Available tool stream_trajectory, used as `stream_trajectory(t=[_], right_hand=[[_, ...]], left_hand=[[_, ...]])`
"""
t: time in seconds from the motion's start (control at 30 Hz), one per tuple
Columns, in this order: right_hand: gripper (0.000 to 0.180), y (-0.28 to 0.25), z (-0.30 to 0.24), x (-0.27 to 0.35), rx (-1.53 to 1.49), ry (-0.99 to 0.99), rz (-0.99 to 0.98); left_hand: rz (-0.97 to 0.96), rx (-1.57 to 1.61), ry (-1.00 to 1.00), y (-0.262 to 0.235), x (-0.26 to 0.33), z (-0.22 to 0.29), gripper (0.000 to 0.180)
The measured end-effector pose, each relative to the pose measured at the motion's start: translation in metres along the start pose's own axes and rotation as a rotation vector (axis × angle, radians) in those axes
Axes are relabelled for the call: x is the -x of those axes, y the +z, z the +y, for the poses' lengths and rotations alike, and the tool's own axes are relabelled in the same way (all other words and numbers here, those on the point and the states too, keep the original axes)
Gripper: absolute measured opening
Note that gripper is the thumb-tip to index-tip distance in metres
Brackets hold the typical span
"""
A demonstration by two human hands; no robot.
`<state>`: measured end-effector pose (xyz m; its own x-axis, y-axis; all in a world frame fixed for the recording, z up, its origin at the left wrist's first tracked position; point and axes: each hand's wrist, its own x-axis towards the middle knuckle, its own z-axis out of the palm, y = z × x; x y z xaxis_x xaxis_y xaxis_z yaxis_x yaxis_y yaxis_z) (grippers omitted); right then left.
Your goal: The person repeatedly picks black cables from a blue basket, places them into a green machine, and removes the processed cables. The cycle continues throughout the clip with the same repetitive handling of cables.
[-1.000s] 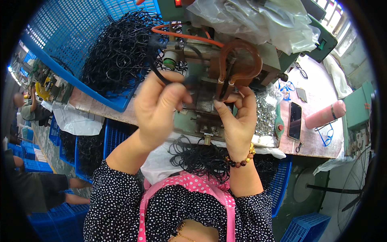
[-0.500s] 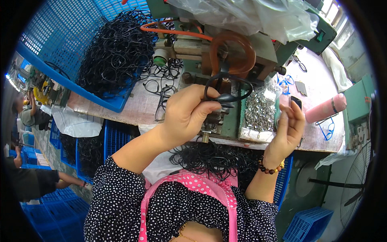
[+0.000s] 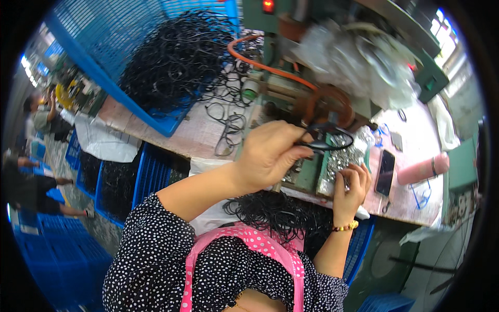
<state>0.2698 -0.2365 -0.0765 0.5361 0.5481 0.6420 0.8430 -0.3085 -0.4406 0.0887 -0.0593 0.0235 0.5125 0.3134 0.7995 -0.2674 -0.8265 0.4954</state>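
My left hand (image 3: 273,156) is closed on a black eyeglass frame (image 3: 338,147), pinched between thumb and fingers. The frame is held up in front of the green bench machine (image 3: 280,93), overlapping its round brown part (image 3: 332,104). My right hand (image 3: 353,190) is at the near right side of a tray of small shiny metal parts (image 3: 340,156). Its fingers are bent down among the parts with the thumb close to them; what lies between the fingertips is too small to make out.
A blue basket (image 3: 135,112) heaped with black frames (image 3: 171,67) stands at the left. Loose frames (image 3: 226,122) lie beside it. On the right are a phone (image 3: 384,172), a pink bottle (image 3: 423,169) and blue frames (image 3: 421,195). More black frames (image 3: 270,213) are by my lap. People work far left.
My right hand has gone from beside the tray down to the metal parts, its fingers bending in. My left hand still holds the eyeglass frame. The whole view has shifted.
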Motion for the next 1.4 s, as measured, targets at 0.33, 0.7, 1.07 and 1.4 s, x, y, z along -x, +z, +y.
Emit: stream_trajectory(t=[0.33, 0.7, 1.07, 1.4], right_hand=[[0.006, 0.016, 0.001, 0.003, -0.255, 0.208, 0.12], [0.012, 0.014, -0.004, 0.004, -0.465, 0.257, 0.115], [0.016, 0.015, -0.012, 0.009, -0.83, 0.432, 0.089], [0.016, -0.001, -0.032, 0.0, -1.176, 0.576, 0.106]], left_hand=[[0.208, -0.188, -0.101, -0.043, 0.031, -0.03, 0.023], [-0.412, -0.932, -0.241, -0.096, 0.1, -0.17, 0.029], [-0.061, -0.784, -0.38, -0.148, 0.079, -0.135, 0.012], [0.283, -0.314, -0.5, -0.139, 0.065, -0.08, 0.021]])
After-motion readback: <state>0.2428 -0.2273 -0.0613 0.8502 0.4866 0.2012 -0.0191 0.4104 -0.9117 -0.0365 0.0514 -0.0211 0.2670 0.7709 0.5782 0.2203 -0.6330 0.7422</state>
